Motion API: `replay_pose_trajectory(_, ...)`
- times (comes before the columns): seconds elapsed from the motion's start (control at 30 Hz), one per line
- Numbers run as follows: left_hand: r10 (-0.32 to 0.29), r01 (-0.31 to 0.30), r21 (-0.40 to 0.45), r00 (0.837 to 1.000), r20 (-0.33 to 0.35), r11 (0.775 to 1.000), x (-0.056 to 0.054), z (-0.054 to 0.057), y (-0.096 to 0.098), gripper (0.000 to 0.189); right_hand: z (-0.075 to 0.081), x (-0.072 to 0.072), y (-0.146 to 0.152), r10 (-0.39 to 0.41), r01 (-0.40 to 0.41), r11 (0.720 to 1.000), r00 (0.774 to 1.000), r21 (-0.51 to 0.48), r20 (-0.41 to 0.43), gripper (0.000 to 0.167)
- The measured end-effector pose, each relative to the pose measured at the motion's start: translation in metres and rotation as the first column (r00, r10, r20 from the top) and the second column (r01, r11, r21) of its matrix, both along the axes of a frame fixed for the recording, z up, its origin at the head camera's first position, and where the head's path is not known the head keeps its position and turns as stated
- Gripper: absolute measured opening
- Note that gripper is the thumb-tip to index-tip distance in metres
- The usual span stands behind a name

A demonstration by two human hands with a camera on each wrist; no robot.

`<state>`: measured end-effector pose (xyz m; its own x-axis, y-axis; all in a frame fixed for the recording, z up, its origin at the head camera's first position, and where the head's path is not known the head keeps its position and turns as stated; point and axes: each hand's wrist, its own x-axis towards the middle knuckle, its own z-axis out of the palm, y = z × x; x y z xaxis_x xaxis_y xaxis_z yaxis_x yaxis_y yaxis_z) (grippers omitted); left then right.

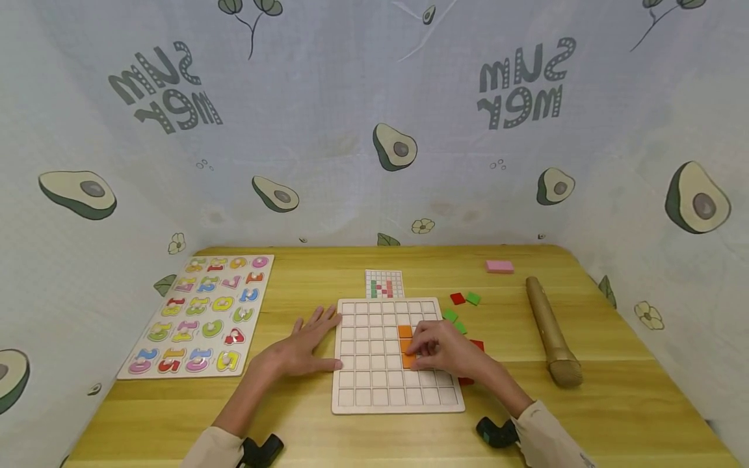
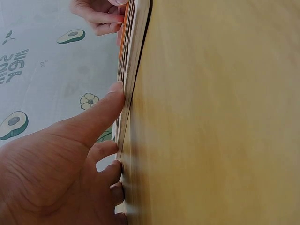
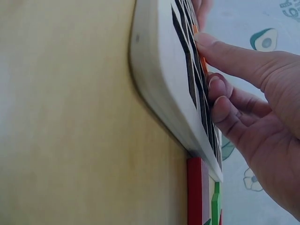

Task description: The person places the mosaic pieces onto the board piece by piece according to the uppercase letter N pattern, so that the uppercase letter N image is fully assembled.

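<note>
A pale wooden grid board [image 1: 368,380] lies on the table. In its cells a short column of orange square tiles [image 1: 405,331] stands right of the middle. My right hand [image 1: 447,348] is over the board with thumb and fingertips at the lowest orange tile [image 1: 407,361], seeming to pinch it; the right wrist view shows the thumb tip against an orange tile [image 3: 203,63]. My left hand [image 1: 301,351] is spread at the board's left edge, thumb and fingertips touching it. A small pattern card [image 1: 384,276] with green, red and pink squares lies just behind the board.
Loose green tiles [image 1: 473,298] and red tiles [image 1: 458,298] lie right of the board, some partly behind my right hand. Further right are a pink block [image 1: 499,266] and a brown club-shaped object [image 1: 550,331]. A number puzzle board [image 1: 199,315] lies at the left.
</note>
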<state>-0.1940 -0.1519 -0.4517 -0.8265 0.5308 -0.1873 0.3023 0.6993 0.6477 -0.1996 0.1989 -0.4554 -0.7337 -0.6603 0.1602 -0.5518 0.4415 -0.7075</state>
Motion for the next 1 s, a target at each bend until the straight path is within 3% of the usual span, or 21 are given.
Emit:
replay_pose_trajectory(0.53,0.001,-0.001,0.013,1.000,-0.004,1.000,0.002,0.000,0.000,0.095,0.005,-0.004,0.013,0.030,-0.028,0.999,0.998,-0.031,0.055,0.015)
replay_pose_trajectory(0.73,-0.019,0.020,0.054,1.000,-0.012,0.998,0.001,-0.004,-0.002,0.098,0.016,-0.015,0.036,-0.111,0.111,0.994,0.994,-0.005,0.008,0.016)
replay_pose_trajectory(0.83,-0.032,0.034,0.064,0.999,-0.037,0.997,-0.003,-0.016,-0.006,0.099,0.019,-0.025,0.047,-0.178,0.177,0.984,0.983,-0.025,-0.053,0.015)
replay_pose_trajectory(1.0,-0.030,0.032,0.039,0.999,-0.032,0.999,-0.002,-0.015,-0.006,0.098,0.017,-0.040,0.064,-0.239,0.237,0.971,0.960,-0.030,-0.148,0.016)
